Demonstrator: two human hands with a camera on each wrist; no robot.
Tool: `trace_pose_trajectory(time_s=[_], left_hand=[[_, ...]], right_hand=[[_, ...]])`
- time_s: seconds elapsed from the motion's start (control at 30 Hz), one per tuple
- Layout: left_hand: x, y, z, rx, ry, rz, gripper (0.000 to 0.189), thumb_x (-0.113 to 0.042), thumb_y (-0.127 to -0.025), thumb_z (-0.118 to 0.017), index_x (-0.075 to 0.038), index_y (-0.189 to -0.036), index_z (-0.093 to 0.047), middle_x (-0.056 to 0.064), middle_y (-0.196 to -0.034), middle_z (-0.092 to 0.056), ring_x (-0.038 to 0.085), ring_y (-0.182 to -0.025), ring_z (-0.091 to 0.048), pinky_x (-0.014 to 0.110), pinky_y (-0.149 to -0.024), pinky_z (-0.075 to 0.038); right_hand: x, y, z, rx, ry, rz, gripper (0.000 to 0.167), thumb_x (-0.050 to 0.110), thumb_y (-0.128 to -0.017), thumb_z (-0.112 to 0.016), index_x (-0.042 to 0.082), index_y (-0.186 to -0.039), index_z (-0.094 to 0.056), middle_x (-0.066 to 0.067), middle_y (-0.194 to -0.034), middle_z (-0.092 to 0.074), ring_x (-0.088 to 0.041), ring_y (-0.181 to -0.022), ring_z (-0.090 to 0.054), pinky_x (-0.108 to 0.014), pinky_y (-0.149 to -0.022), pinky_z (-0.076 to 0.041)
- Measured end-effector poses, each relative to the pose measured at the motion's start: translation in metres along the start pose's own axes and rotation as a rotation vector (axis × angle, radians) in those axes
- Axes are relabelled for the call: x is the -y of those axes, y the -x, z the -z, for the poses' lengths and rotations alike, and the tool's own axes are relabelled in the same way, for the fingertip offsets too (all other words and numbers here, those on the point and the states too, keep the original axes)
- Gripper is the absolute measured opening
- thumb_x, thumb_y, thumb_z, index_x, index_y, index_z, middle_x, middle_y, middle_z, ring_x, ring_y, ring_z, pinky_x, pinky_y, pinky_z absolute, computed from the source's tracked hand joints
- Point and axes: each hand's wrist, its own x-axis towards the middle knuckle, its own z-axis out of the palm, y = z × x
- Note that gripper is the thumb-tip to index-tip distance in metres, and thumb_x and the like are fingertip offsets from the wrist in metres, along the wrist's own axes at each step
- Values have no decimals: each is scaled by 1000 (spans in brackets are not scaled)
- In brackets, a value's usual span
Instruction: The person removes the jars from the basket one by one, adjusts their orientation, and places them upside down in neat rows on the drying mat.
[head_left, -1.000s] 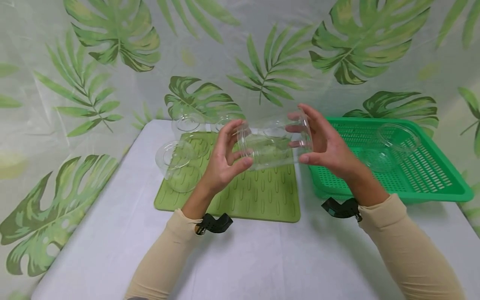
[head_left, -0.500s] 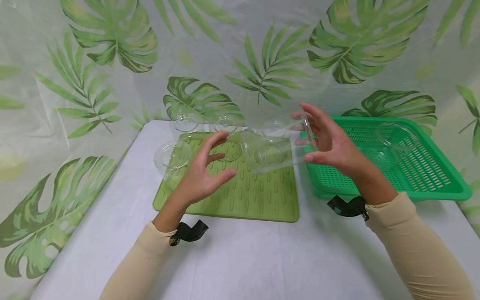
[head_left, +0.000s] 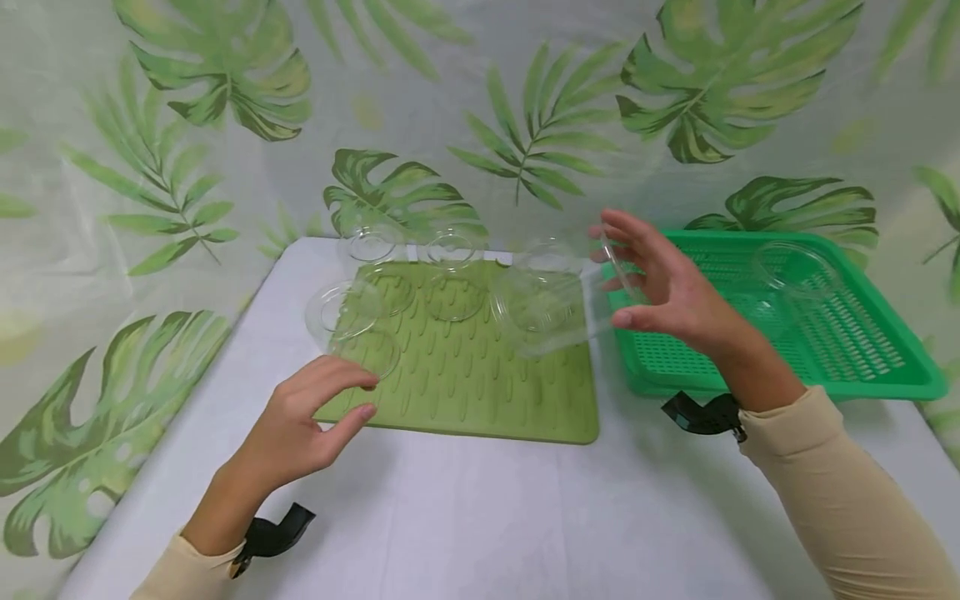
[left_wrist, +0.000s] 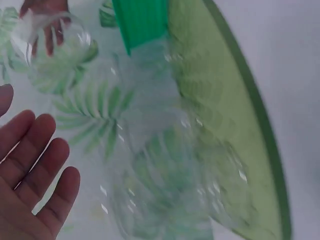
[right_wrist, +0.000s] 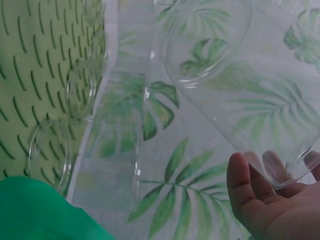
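Observation:
A clear, colourless plastic cup [head_left: 551, 312] lies tilted in the air over the mat's right part. My right hand [head_left: 667, 287] holds it by its right end, thumb at the near side and fingers at the far side. In the right wrist view the fingertips [right_wrist: 240, 175] touch the end of the clear cup [right_wrist: 240, 100]. My left hand [head_left: 307, 417] is over the mat's front left corner, fingers loosely bent, thumb apart, holding nothing. Closest to it stands a clear cup [head_left: 341, 312]; more clear cups [head_left: 452, 279] stand along the mat's back.
The green ribbed mat [head_left: 480, 392] lies on a white-covered table [head_left: 480, 517]. A green slotted basket [head_left: 825, 390] stands at the right with a clear cup [head_left: 797, 271] in it. A leaf-patterned cloth [head_left: 412, 108] hangs behind.
My left hand has let go of the cup's left end and drawn away to the left and nearer. My right hand keeps the cup, which now tips slightly lower at its left end.

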Motion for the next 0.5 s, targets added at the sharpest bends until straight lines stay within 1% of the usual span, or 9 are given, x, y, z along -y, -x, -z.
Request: trace_pose_trajectory(time_s=[0.03, 0.07, 0.13, 0.17, 0.23, 0.27, 0.33, 0.4, 0.5], left_hand=[[3, 6, 4, 22, -35, 32, 15, -18, -91, -71, -8, -102, -71, 4, -97, -71, 16, -95, -64, 12, -95, -45], [7, 11, 8, 42, -84, 69, 15, -13, -87, -74, -9, -100, -71, 2, -96, -71, 16, -95, -64, 14, -92, -47], [13, 21, 15, 75, -199, 152, 22, -6, -78, -78, -9, -98, -69, 1, -94, -71, 16, -92, -65, 21, -84, -51], [15, 25, 18, 91, -258, 192, 24, -5, -76, -79, -9, -97, -68, 1, -94, -71, 17, -91, -65, 26, -81, -52], [20, 31, 24, 135, -345, 282, 25, -7, -76, -80, -7, -98, -67, 3, -95, -70, 20, -92, -66, 35, -75, -53], [23, 34, 27, 154, -370, 319, 25, -8, -77, -80, -6, -99, -67, 5, -97, -70, 23, -93, -66, 40, -75, -54], [29, 37, 31, 197, -384, 379, 27, -10, -80, -78, -4, -104, -67, 9, -104, -70, 29, -99, -65, 48, -79, -54], [37, 40, 34, 246, -365, 426, 31, -10, -83, -75, 0, -111, -66, 15, -113, -68, 35, -107, -63, 52, -86, -53], [50, 45, 35, 332, -334, 489, 38, -11, -87, -72, 5, -120, -63, 22, -126, -63, 42, -119, -58, 57, -96, -48]], right_hand=[[0, 0, 0, -2, 14, -7, 86, 1, -87, -71, 13, -158, -24, -13, -157, -33, -20, -135, -43, -24, -98, -47], [1, 1, 0, -4, 26, -14, 86, 1, -87, -71, 13, -158, -25, -14, -157, -33, -20, -135, -43, -23, -97, -47], [1, 1, 0, -1, 48, -27, 85, 0, -87, -70, 13, -158, -25, -15, -158, -32, -20, -136, -42, -22, -97, -46], [2, 1, 0, 3, 56, -32, 85, -1, -87, -70, 14, -158, -24, -16, -158, -30, -21, -136, -41, -21, -97, -46], [2, 0, 0, 8, 69, -38, 86, -2, -86, -69, 14, -158, -24, -15, -158, -30, -19, -137, -41, -20, -97, -45], [2, 0, 0, 9, 72, -38, 86, -2, -86, -69, 14, -158, -25, -15, -158, -30, -19, -137, -41, -20, -97, -45], [3, 0, 1, 10, 76, -37, 86, -3, -86, -69, 14, -158, -25, -11, -158, -33, -19, -137, -41, -19, -97, -46], [5, 0, 1, 9, 82, -41, 86, -4, -85, -69, 14, -158, -25, -6, -157, -34, -16, -137, -41, -19, -97, -46], [7, -1, 0, 10, 117, -62, 87, -7, -84, -68, 14, -158, -25, -4, -157, -34, -12, -137, -41, -16, -99, -45]])
